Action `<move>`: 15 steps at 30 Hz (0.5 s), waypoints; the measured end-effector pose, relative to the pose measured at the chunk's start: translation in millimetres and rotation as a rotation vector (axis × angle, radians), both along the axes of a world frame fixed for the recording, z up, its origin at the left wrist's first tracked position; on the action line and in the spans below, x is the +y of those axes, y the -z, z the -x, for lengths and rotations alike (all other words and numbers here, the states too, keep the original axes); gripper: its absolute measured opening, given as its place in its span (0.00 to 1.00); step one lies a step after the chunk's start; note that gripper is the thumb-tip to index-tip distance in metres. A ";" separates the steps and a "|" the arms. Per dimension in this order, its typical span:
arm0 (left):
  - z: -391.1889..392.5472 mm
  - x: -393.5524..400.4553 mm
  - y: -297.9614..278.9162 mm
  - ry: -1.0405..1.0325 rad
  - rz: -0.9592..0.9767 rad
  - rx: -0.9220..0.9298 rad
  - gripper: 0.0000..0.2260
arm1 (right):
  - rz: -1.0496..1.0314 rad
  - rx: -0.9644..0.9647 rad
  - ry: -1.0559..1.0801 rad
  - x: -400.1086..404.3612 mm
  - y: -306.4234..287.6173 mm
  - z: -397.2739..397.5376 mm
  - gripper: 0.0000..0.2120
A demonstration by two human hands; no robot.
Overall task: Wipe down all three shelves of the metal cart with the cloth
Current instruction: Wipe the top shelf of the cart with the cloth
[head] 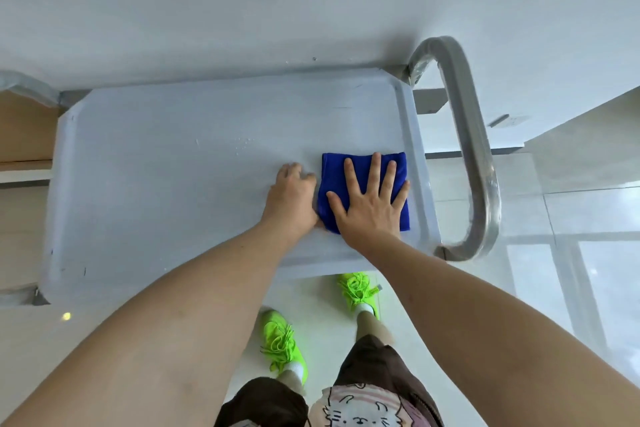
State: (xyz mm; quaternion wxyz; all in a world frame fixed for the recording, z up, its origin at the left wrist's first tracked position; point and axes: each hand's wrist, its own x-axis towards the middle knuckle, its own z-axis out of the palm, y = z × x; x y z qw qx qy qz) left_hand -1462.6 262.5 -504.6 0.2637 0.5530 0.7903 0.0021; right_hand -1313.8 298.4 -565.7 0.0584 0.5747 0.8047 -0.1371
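Note:
The metal cart's top shelf (166,191) fills the middle of the view, pale grey with a raised rim. A folded blue cloth (330,177) lies flat on it near the right end. My right hand (369,204) presses flat on the cloth, fingers spread. My left hand (292,198) rests on the shelf at the cloth's left edge, fingers curled, touching the fabric's side. A few water drops (244,144) sit on the shelf beyond the hands. The lower shelves are hidden under the top one.
The cart's curved metal push handle (474,149) stands at the right end. A white wall (277,10) lies behind the cart. A wooden cabinet (20,128) is at the left. My feet in neon green shoes (284,343) stand on a glossy tile floor.

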 end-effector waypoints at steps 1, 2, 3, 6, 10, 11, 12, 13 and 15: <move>3.5 1.1 -1.8 0.029 0.005 0.001 0.22 | 0.011 -0.008 0.006 -8.8 -0.8 -3.0 0.34; 7.1 2.9 -4.4 0.057 0.026 -0.001 0.19 | 0.020 -0.015 0.012 -18.0 -1.8 -5.5 0.35; 9.7 4.6 -7.3 0.086 0.060 -0.001 0.18 | 0.029 -0.020 0.020 -27.9 -3.2 -7.5 0.35; 4.7 4.8 -10.2 0.131 0.135 0.038 0.19 | 0.065 -0.018 0.047 -58.2 -7.9 -10.8 0.34; -8.5 -0.2 -6.0 0.103 0.128 0.102 0.21 | 0.083 -0.003 0.068 -104.7 -12.7 -10.9 0.34; -8.3 -0.2 -5.9 0.089 0.114 0.094 0.21 | 0.084 0.001 0.074 -115.9 -13.3 -9.6 0.34; -7.3 0.7 -6.3 0.072 0.098 0.080 0.21 | 0.084 0.005 0.078 -125.7 -13.6 -7.4 0.34; -5.6 1.1 -5.7 0.067 0.085 0.071 0.20 | 0.090 0.010 0.081 -134.1 -13.5 -4.6 0.34; -1.1 1.8 -4.3 0.091 0.062 0.066 0.19 | 0.102 0.021 0.088 -146.7 -13.0 1.6 0.34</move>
